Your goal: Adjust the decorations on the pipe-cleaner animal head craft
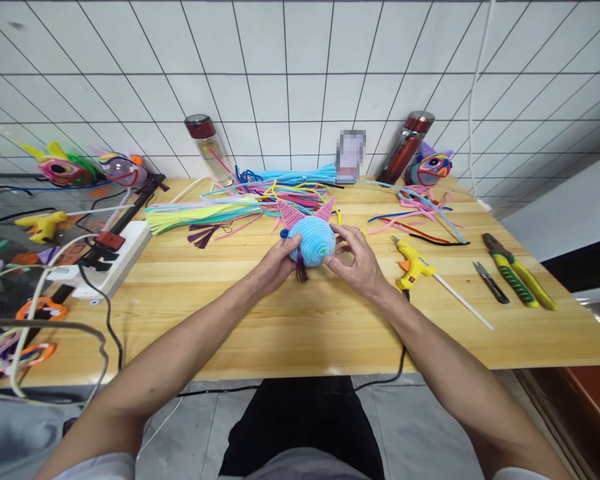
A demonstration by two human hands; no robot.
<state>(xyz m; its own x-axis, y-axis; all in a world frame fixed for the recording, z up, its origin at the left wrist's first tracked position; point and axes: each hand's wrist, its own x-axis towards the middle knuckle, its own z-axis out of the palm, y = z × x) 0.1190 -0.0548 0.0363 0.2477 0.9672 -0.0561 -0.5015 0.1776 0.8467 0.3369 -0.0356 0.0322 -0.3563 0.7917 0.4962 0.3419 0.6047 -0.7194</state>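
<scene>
A round blue craft ball (314, 239) wound with fuzzy stems is held between both hands over the middle of the table. Two pink pointed ears (292, 215) stand up from its far side, and a dark purple tassel (301, 269) hangs at its near left. My left hand (279, 265) grips the left side, thumb on top. On the right, my right hand (356, 261) has curved fingers and its thumb against the ball's lower right edge. A small dark blue pom-pom (284, 234) sits at the ball's left.
Bundled fuzzy stems (205, 212) lie behind the ball. To the right are a yellow glue gun (414, 264), snips (491, 283) and pliers (515, 275). A glass bottle (210, 150) and a red flask (407, 148) stand by the wall. A power strip (115, 261) with cables is left.
</scene>
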